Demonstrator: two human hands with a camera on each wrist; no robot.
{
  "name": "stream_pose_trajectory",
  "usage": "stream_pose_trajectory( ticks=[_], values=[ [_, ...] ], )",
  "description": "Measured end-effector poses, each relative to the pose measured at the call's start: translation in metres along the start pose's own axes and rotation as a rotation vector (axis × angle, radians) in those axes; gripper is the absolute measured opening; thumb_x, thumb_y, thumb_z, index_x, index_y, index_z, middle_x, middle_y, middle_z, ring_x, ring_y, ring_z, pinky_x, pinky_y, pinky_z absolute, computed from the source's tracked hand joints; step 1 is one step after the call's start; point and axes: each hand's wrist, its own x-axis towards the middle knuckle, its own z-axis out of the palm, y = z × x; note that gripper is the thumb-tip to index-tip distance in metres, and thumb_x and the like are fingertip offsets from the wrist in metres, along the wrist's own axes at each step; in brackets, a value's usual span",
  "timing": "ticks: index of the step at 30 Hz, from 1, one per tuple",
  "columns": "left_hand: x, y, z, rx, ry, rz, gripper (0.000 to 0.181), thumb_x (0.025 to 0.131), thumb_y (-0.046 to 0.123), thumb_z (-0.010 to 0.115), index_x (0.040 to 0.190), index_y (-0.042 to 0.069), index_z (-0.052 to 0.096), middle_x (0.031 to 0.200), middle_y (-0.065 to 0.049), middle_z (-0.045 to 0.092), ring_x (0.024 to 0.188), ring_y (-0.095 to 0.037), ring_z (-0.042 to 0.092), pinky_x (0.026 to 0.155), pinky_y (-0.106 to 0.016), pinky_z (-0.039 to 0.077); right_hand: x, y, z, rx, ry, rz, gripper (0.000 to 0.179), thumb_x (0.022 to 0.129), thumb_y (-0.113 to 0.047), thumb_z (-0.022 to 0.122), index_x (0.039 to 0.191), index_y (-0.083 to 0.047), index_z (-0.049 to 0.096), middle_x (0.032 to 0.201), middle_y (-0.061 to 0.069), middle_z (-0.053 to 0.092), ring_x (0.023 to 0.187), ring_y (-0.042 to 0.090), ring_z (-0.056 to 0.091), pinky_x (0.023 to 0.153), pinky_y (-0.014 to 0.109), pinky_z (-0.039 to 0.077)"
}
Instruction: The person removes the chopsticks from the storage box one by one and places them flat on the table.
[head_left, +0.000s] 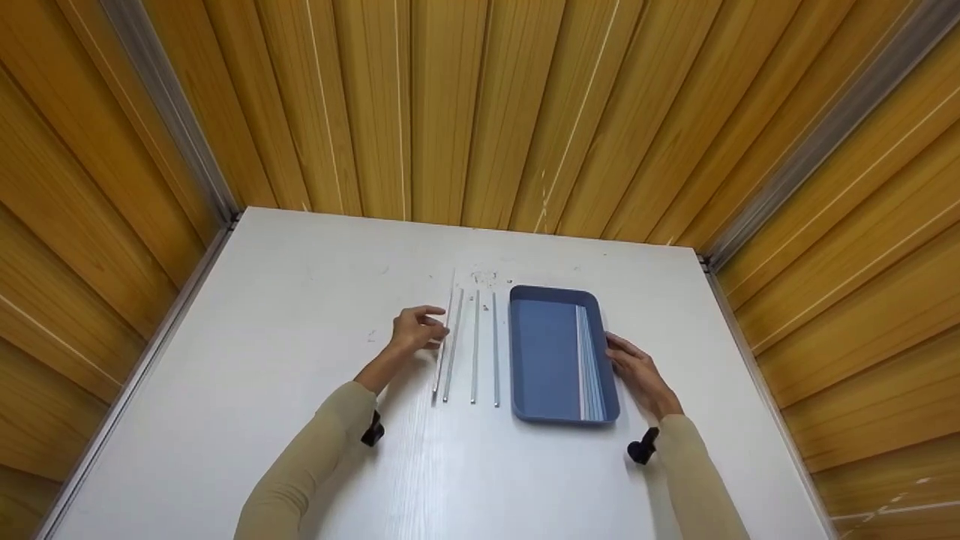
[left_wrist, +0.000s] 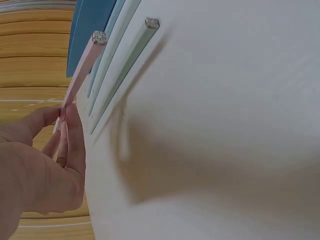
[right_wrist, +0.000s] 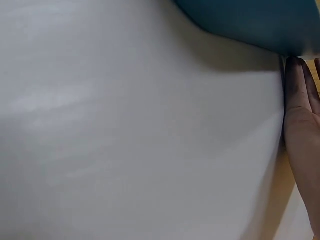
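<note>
My left hand (head_left: 417, 328) pinches a thin pink stick (left_wrist: 82, 75) between thumb and fingertips. The stick is square in section with a rough silvery end, and in the left wrist view it stands off the white table, tilted. Just right of it lie three more slim sticks, one pale green (left_wrist: 125, 71), roughly parallel; the rightmost stick (head_left: 495, 352) looks bluish. My right hand (head_left: 636, 366) rests against the outer right wall of a blue tray (head_left: 544, 418). Its fingers (right_wrist: 296, 82) are fairly straight and touch the wall near the rim.
Several pale pink, white and bluish sticks (head_left: 589, 367) lie side by side along the tray's right inner wall. Small dark marks (head_left: 484, 278) dot the white table (head_left: 285, 315) beyond the loose sticks. Wood-patterned panels (head_left: 442, 112) close off the back and both sides.
</note>
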Motion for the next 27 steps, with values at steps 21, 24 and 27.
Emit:
stream_pose_trajectory(
  ticks=[21, 24, 27],
  values=[
    [0.003, -0.025, -0.008, 0.398, 0.098, 0.044, 0.036, 0.078, -0.001, 0.077, 0.114, 0.000, 0.075, 0.080, -0.012, 0.075, 0.056, -0.012, 0.063, 0.049, -0.020, 0.047, 0.000, 0.002, 0.003, 0.028, 0.059, 0.020, 0.062, 0.102, -0.013, 0.061, 0.155, 0.004, 0.035, 0.166, 0.016, 0.030, 0.117, -0.010, 0.056, 0.110, 0.017, 0.040],
    [0.004, -0.024, -0.005, 0.439, 0.110, 0.050, 0.034, 0.078, -0.001, 0.077, 0.112, 0.000, 0.076, 0.079, -0.011, 0.075, 0.055, -0.011, 0.063, 0.052, -0.023, 0.048, -0.001, 0.002, 0.003, 0.016, 0.054, 0.014, 0.062, 0.103, -0.015, 0.060, 0.156, 0.003, 0.035, 0.166, 0.017, 0.030, 0.117, -0.011, 0.056, 0.105, 0.013, 0.042],
    [0.004, -0.024, -0.003, 0.467, 0.119, 0.059, 0.033, 0.077, -0.001, 0.077, 0.110, -0.001, 0.076, 0.078, -0.011, 0.076, 0.054, -0.012, 0.064, 0.054, -0.025, 0.051, -0.001, 0.002, 0.003, 0.020, 0.048, 0.009, 0.062, 0.103, -0.016, 0.060, 0.156, 0.003, 0.034, 0.166, 0.019, 0.029, 0.116, -0.011, 0.056, 0.103, 0.011, 0.043]
  ],
)
